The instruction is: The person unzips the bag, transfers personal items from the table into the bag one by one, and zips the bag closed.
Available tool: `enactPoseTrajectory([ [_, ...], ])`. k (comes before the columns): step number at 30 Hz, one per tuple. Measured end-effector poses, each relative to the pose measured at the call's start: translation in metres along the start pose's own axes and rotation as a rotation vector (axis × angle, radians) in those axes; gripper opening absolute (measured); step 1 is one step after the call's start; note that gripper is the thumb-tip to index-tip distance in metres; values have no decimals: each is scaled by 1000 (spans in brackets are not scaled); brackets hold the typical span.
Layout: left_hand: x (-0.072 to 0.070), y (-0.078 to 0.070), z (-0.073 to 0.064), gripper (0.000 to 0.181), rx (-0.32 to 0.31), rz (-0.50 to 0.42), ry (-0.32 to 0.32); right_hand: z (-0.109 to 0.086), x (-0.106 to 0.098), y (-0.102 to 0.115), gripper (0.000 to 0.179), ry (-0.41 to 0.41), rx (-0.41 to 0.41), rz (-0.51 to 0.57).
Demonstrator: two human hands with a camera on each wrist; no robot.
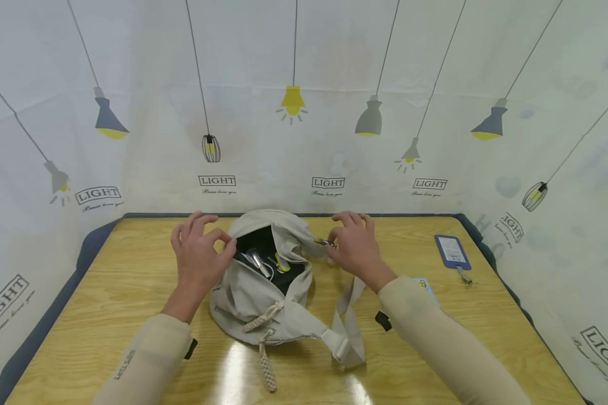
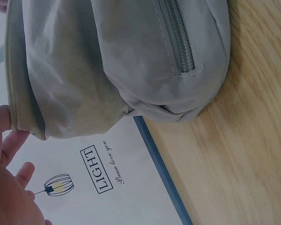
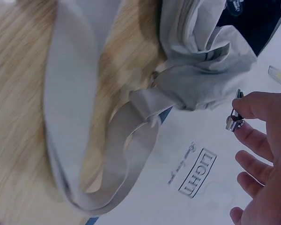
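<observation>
A light grey fabric bag (image 1: pixel 263 292) lies on the table with its zipped mouth open and a dark lining inside. My left hand (image 1: pixel 202 253) pinches the zipped edge of the mouth between thumb and index finger, as the left wrist view also shows. Right of the bag, my right hand (image 1: pixel 354 244) pinches a small shiny metal piece (image 3: pixel 235 112) between thumb and fingertip. In the head view it has a yellow part; its exact kind is unclear. Inside the bag are a clear-and-silver item (image 1: pixel 255 260) with a white loop, and a yellow-green item (image 1: pixel 282 262).
The bag's wide strap (image 3: pixel 70 93) loops across the table on the right. A blue badge holder (image 1: pixel 452 251) with a metal clip lies at the far right. A light blue card (image 1: pixel 425 288) is partly hidden by my right sleeve. A lamp-printed cloth (image 1: pixel 268 180) surrounds the table.
</observation>
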State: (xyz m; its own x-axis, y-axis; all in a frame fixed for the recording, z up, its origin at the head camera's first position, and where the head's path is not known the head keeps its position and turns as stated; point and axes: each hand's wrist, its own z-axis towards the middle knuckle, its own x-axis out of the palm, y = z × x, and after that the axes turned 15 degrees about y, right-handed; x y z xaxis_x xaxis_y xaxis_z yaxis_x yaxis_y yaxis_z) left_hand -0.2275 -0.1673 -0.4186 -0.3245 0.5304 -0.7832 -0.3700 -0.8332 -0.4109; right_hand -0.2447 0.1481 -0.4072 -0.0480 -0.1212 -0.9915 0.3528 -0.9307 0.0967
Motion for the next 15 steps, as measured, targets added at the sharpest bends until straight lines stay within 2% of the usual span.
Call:
enactPoseTrajectory([
  [15,0,-1,1,14,-16,6,15,32,-14,69,14,44,-103,-92],
])
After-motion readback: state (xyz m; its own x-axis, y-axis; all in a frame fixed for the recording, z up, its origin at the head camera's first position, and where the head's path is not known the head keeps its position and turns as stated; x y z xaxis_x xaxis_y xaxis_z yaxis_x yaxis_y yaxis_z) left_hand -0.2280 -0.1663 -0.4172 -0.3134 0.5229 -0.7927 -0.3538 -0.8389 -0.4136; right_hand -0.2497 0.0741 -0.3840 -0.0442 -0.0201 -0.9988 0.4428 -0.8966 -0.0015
